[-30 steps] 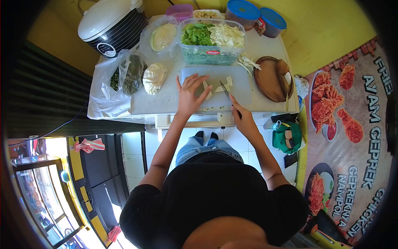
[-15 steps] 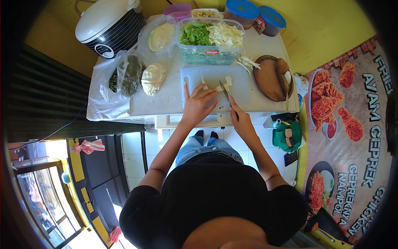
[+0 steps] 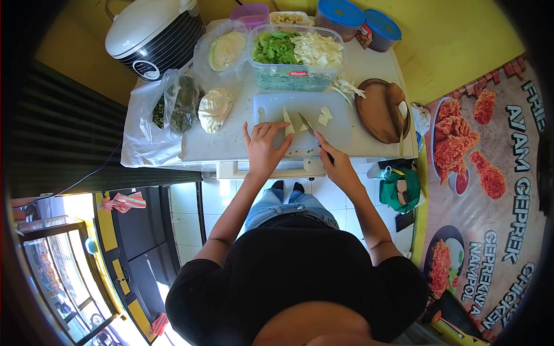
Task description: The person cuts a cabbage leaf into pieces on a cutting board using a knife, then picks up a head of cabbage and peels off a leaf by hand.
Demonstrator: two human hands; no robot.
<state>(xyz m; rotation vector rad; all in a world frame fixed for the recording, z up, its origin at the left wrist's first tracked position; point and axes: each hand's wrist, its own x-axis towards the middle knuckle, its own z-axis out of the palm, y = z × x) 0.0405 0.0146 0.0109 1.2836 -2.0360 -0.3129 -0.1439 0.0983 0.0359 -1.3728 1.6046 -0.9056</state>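
Rice cooker (image 3: 151, 34), white-lidded, stands far to the left and beyond the cutting board (image 3: 340, 128). Closer to the board's left side are bagged greens (image 3: 183, 104), then a pale leafy head (image 3: 215, 109). The person's left hand (image 3: 265, 149) reaches over the board's near edge, fingers spread, tips at a narrow pale strip (image 3: 287, 118) lying left of the board's middle; I cannot tell whether they press it. Behind the board sits a clear tub (image 3: 297, 82) of cut greens and pale shreds. Apart from the left hand, the right hand (image 3: 337, 166) is wrapped around a knife (image 3: 307, 124), its blade slanting over the board's middle, right of the strip. Small leaf pieces (image 3: 325, 116) lie on the board's right half; past its right edge rests a wooden plate (image 3: 375, 109).

The step looks like slicing leaf small. Another cut, I judge, calls for a steadied strip and fingertips clear of the edge. Compared with half a second ago, the left fingers have drawn leftward from the blade, and the pieces lie farther from it.
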